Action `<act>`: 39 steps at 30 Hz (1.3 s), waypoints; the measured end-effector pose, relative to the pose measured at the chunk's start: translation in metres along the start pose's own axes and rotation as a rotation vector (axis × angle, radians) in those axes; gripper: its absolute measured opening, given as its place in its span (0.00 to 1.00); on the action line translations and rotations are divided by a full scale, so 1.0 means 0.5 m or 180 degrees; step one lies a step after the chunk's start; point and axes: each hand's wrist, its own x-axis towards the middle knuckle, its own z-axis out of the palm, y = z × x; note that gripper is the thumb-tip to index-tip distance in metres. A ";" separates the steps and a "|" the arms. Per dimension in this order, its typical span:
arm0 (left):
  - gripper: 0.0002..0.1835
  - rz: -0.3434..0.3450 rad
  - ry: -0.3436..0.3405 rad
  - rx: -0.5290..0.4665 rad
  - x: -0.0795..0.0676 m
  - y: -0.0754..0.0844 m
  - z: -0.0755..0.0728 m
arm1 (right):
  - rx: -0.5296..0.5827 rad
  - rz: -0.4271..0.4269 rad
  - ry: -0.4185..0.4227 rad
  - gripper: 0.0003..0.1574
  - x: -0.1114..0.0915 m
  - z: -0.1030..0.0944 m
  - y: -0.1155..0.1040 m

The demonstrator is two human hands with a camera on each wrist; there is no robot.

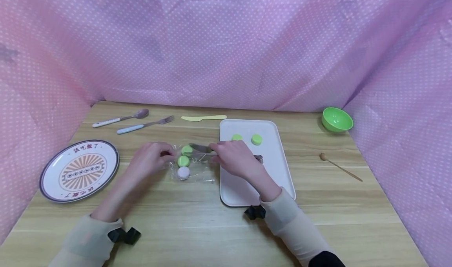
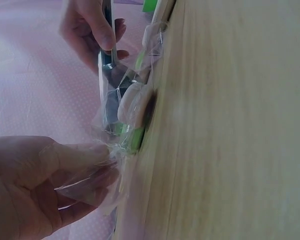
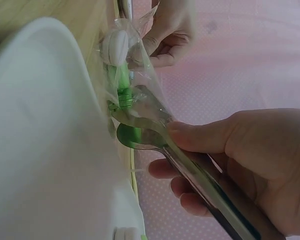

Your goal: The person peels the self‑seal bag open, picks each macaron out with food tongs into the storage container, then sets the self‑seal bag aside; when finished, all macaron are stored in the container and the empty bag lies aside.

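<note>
My left hand [image 1: 151, 156] pinches the edge of a clear plastic bag [image 1: 204, 173] lying on the table. Inside the bag sit two green macarons [image 1: 183, 161] and one pale macaron [image 1: 183, 172], in a row. Metal tongs [image 3: 182, 167] are gripped in my right hand [image 1: 234, 157], thumb on one arm and fingers on the other. Their tips reach into the bag at a green macaron; whether they squeeze it I cannot tell. Beneath my right forearm is a white tray [image 1: 243, 194] with two green macarons, one of them [image 1: 256, 139] in full sight and the other [image 1: 237, 137] partly hidden.
A patterned plate [image 1: 82, 170] lies at the left. Along the back are a spoon [image 1: 121, 118], a fork [image 1: 145, 125] and a yellow knife [image 1: 203, 118]. At the right stand a green bowl [image 1: 337, 119] and a small wooden stirrer [image 1: 340, 167]. Pink dotted cloth [image 1: 219, 47] hangs behind.
</note>
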 end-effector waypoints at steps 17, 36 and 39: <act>0.03 0.0005 0.0106 0.0095 0.002 -0.002 0.006 | -0.0027 -0.0023 -0.0067 0.08 0.000 -0.002 0.007; 0.03 0.0001 0.0139 0.0182 -0.001 -0.001 0.008 | -0.0018 -0.0005 -0.0347 0.06 -0.037 -0.048 0.033; 0.02 0.0016 0.0145 0.0185 0.000 0.000 0.008 | 0.0002 0.0000 -0.0360 0.06 -0.037 -0.048 0.033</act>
